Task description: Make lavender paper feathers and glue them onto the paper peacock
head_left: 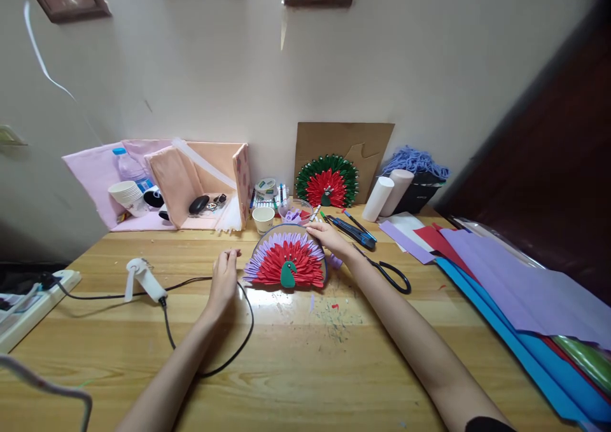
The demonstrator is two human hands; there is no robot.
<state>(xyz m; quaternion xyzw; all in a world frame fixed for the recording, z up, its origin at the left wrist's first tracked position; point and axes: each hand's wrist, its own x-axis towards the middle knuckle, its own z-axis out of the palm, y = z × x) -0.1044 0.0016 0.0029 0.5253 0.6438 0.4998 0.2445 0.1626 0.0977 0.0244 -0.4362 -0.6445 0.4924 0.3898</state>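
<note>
A paper peacock craft (287, 260) with a green head, red inner feathers and light purple outer feathers stands tilted on the wooden table. My right hand (329, 238) grips the upper right edge of its half-round cardboard backing. Left of the craft, my left hand (224, 276) rests near the table with thumb and fingers pressed together; whatever may be between them is too small to make out. Beside that hand runs the black cord of a white glue gun (147, 280). Black-handled scissors (389, 273) lie partly hidden behind my right forearm.
A finished-looking green and red peacock (327, 181) leans on cardboard at the wall. A paper cup (263, 219), a clear tub (294, 212) and a box cutter (353, 231) lie behind the craft. Coloured sheets (515, 285) cover the right side; a power strip (38, 308) sits left.
</note>
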